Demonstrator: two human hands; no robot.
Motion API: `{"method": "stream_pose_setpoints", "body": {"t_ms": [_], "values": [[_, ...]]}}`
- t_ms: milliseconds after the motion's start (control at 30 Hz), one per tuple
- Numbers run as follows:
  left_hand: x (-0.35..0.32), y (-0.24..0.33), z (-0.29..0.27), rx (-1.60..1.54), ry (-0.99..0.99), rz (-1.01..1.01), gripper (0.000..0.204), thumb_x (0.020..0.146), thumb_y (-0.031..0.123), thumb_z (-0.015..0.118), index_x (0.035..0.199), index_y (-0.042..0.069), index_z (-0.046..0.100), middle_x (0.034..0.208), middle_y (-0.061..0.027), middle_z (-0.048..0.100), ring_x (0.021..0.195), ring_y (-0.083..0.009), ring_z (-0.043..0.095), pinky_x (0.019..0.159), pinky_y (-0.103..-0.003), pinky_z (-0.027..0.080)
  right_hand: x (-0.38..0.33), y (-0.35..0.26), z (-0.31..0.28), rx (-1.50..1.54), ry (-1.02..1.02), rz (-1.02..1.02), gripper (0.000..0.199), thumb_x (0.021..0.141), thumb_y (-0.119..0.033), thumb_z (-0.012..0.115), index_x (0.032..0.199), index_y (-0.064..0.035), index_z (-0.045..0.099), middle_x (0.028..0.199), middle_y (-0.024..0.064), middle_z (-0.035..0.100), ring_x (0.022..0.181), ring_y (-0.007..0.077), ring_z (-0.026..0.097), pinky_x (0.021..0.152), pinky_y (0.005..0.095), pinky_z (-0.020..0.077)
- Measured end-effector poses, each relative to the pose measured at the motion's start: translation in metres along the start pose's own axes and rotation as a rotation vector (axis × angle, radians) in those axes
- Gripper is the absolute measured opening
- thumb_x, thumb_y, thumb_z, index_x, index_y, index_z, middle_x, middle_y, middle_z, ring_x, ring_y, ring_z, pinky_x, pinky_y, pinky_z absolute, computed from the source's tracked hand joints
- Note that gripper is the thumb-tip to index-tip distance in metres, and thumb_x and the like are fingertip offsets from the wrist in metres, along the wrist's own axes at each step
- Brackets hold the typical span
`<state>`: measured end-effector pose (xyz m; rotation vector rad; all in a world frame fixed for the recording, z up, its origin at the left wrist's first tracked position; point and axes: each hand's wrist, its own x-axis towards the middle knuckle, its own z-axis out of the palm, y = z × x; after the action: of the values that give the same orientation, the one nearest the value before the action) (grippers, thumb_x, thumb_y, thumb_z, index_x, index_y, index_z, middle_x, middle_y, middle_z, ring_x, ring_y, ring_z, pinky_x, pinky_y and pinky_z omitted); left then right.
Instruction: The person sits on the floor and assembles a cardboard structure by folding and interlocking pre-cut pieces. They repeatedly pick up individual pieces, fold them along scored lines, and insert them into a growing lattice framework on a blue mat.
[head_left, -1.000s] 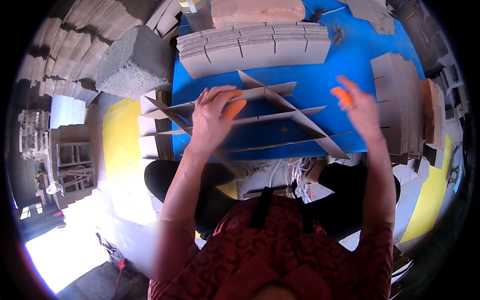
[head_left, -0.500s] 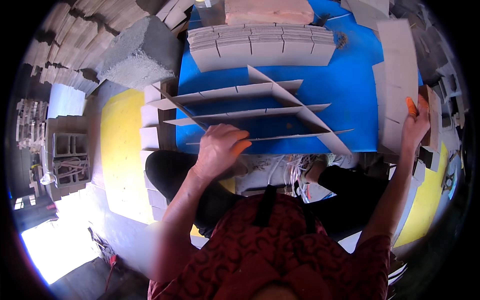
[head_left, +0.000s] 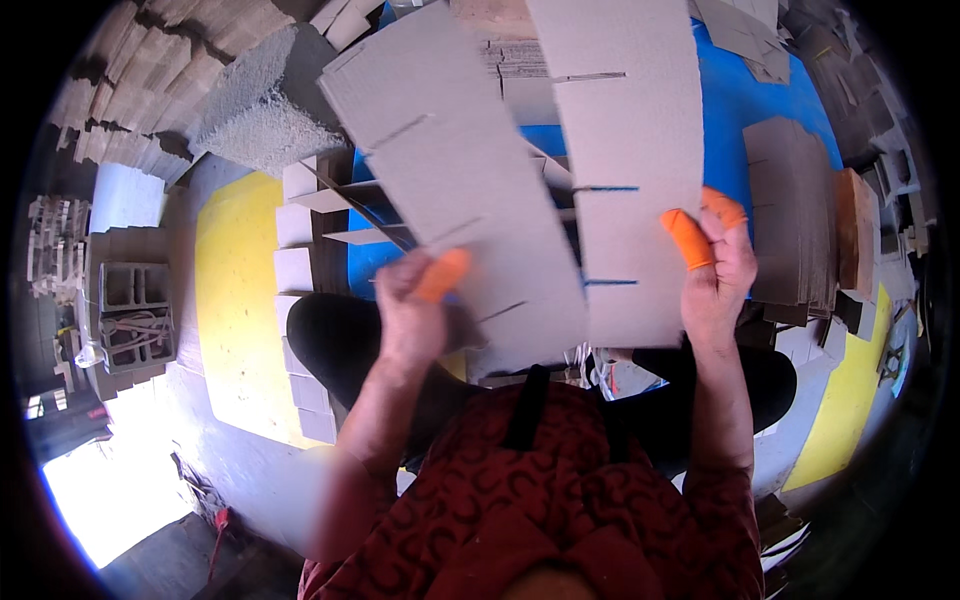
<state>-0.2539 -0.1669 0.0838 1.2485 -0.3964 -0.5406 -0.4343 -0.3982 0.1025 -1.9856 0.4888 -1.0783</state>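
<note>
My left hand (head_left: 412, 310), with an orange finger cover, is closed on the lower left edge of a slotted cardboard strip (head_left: 455, 180). This strip leans to the left. A second slotted cardboard strip (head_left: 635, 130) stands almost straight beside it, gripped at its right edge by my right hand (head_left: 720, 265), which has orange covers on thumb and finger. The two strips are apart at the top and close together at the bottom. Behind them, mostly hidden, interlocked cardboard dividers (head_left: 355, 197) rest on the blue tabletop (head_left: 728, 150).
To the right stands a pile of slotted cardboard strips (head_left: 790, 215) against a brick-coloured block (head_left: 853, 235). Another cardboard stack (head_left: 525, 95) sits at the table's far side. A rough concrete block (head_left: 270, 100) is at the far left, near a row of cardboard pieces (head_left: 300, 240).
My right hand has come left from the side pile with a cardboard strip. My left hand has left the interlocked dividers and now holds a strip too. Both strips are raised over the table.
</note>
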Motion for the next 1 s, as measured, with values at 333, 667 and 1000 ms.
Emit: {"method": "stream_pose_setpoints", "body": {"t_ms": [333,667,1000], "values": [[0.001,0.009,-0.092,-0.010,0.184,0.070,0.019,0.089,0.005,0.063,0.104,0.000,0.073,0.095,-0.0091,0.074,0.086,-0.0166,0.070,0.080,-0.028,0.055,0.012,0.002,0.032,-0.353,-0.244,-0.256,0.077,0.064,0.021,0.054,0.138,0.0038,0.044,0.111,0.0212,0.066,0.072,0.0323,0.069,0.064,0.0365,0.0559],[0.001,0.006,-0.091,0.018,0.202,-0.009,0.021,0.089,0.013,0.063,0.103,0.000,0.073,0.093,-0.0081,0.073,0.085,-0.0154,0.069,0.081,-0.028,0.053,0.034,-0.011,0.049,-0.496,-0.428,-0.281,0.080,0.063,0.016,0.055,0.141,-0.0002,0.044,0.109,0.0184,0.067,0.072,0.0274,0.070,0.062,0.0356,0.0562],[0.004,0.000,-0.094,0.030,0.116,0.022,0.029,0.089,0.026,0.064,0.101,0.000,0.073,0.091,-0.0045,0.073,0.083,-0.0137,0.069,0.081,-0.027,0.052,0.028,-0.003,0.068,-0.604,-0.533,-0.244,0.081,0.064,0.012,0.058,0.142,-0.0021,0.044,0.102,0.0160,0.068,0.076,0.0280,0.068,0.067,0.0372,0.0546]]}}
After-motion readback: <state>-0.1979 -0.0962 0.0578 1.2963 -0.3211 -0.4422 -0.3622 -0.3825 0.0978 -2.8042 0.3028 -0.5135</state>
